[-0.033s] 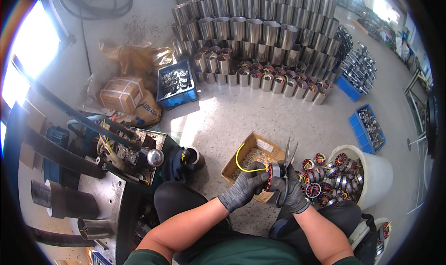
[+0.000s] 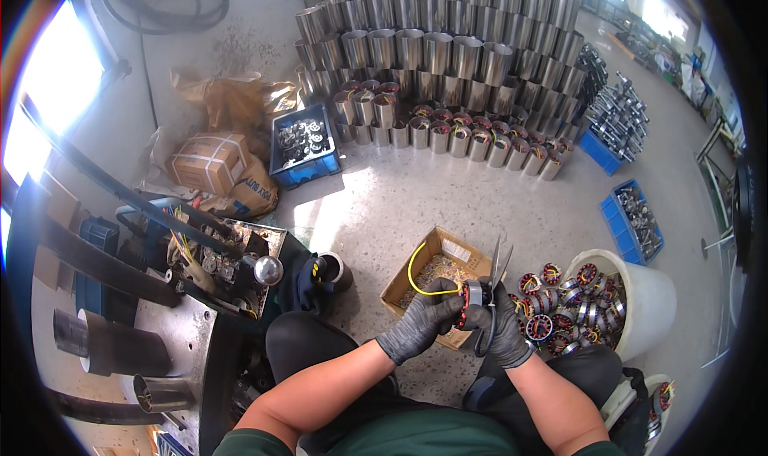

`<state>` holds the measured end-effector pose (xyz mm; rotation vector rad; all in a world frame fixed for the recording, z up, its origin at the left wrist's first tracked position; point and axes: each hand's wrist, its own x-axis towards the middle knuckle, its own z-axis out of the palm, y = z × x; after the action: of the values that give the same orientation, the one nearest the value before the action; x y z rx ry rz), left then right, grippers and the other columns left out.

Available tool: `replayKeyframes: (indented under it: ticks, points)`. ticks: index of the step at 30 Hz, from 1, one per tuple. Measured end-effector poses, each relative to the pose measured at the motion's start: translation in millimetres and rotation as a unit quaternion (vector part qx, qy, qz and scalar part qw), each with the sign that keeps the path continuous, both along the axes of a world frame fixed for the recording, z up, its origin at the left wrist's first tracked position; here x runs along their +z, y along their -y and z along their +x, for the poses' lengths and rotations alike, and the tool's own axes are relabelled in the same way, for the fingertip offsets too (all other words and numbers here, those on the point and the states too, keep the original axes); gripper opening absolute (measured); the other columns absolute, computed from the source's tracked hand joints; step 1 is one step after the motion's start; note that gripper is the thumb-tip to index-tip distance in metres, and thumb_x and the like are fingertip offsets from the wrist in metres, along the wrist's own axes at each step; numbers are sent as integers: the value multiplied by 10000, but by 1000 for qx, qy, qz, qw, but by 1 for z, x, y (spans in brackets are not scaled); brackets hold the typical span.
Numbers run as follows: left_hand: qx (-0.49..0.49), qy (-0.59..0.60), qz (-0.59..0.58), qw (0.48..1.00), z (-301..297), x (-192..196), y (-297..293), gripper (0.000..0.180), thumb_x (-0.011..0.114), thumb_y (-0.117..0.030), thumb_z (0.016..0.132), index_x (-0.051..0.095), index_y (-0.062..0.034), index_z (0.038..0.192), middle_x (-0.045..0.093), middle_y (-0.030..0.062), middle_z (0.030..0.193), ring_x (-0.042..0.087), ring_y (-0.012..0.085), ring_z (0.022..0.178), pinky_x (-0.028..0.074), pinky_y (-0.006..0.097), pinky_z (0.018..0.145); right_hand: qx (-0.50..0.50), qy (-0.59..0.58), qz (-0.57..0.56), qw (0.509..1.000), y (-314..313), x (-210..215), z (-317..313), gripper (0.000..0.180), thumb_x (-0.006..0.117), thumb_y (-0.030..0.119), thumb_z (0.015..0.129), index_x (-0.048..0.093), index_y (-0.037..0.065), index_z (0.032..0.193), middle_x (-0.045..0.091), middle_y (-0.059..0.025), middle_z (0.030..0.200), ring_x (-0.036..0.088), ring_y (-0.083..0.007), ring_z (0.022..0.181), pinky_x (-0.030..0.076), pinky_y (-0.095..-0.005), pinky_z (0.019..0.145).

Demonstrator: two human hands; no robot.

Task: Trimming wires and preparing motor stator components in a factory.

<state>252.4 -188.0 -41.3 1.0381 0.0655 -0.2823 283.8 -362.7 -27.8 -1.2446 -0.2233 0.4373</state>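
Gripping a small motor stator (image 2: pixel 469 298) between both gloved hands, right above the cardboard box (image 2: pixel 416 274). The left hand (image 2: pixel 422 322) is closed on its near side; the right hand (image 2: pixel 498 328) pinches scissors (image 2: pixel 498 276), blades pointing up and away (yellow wire (image 2: pixel 416 272) loops leftward). Fingers hide the stator's windings.

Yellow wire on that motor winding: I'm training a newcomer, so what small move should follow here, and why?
Probably snip it: the right hand holds scissors with blades up beside the winding, while the left hand steadies it and the yellow wire loops free over the cardboard box.
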Motion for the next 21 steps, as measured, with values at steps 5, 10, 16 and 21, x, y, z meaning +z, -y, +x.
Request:
replayKeyframes:
  ticks: [5, 10, 16, 21]
  points:
    - [44, -27, -54, 997, 1, 3, 7, 278, 692, -287, 936, 558, -81, 1065, 530, -32, 766, 424, 41, 598, 338, 208, 509, -20, -16, 15, 1000, 6, -12, 1, 495, 776, 151, 829, 513, 94, 1245, 620, -16, 1046, 630, -119, 929, 576, -291, 738]
    - [17, -24, 32, 999, 3, -13, -4, 285, 678, -292, 945, 575, -80, 1105, 547, -13, 909, 491, 63, 747, 404, 209, 603, -21, 14, 16, 1000, 5, 8, -3, 463, 748, 139, 839, 518, 99, 1239, 628, -26, 1039, 643, -137, 905, 571, -293, 744]
    - [5, 19, 60, 998, -2, 26, -1, 287, 638, -255, 946, 558, -55, 1136, 552, -8, 842, 479, 72, 660, 405, 225, 560, -59, -7, 12, 998, -1, 6, -1, 510, 756, 142, 831, 495, 99, 1267, 633, -38, 1044, 647, -148, 910, 567, -301, 764]
    - [35, -14, 146, 989, 2, 19, 0, 261, 659, -224, 933, 559, -79, 1126, 545, -15, 815, 473, 64, 654, 402, 222, 552, -30, 57, -45, 997, 1, -3, 2, 583, 823, 181, 782, 477, 115, 1246, 621, -29, 1063, 624, -138, 911, 551, -299, 781]
